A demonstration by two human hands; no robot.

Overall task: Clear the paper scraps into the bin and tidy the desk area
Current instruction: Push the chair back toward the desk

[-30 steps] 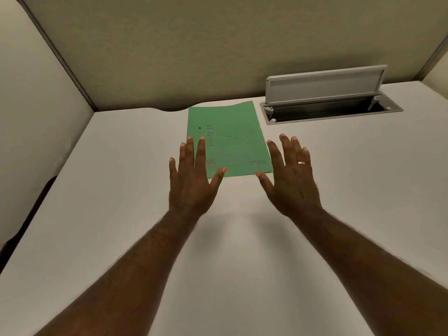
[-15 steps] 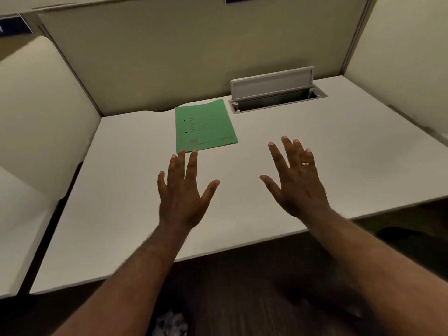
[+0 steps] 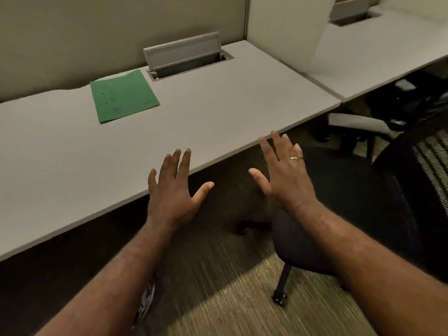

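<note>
Green paper (image 3: 123, 97) on desk (image 3: 218, 100), well beyond both empty hands.

The bench (image 3: 218, 112) is pale grey-white. On it lies a green sheet (image 3: 123, 97) with faint dark print and two small black dots. The cable hatch (image 3: 184, 54) is grey, its opening dark. The partition (image 3: 84, 32) is beige. The carpet (image 3: 218, 287) is olive-tan with fine dark stripes. The chair (image 3: 298, 248) is black. A gold ring (image 3: 293, 158) shows on the right hand (image 3: 286, 180).
</note>
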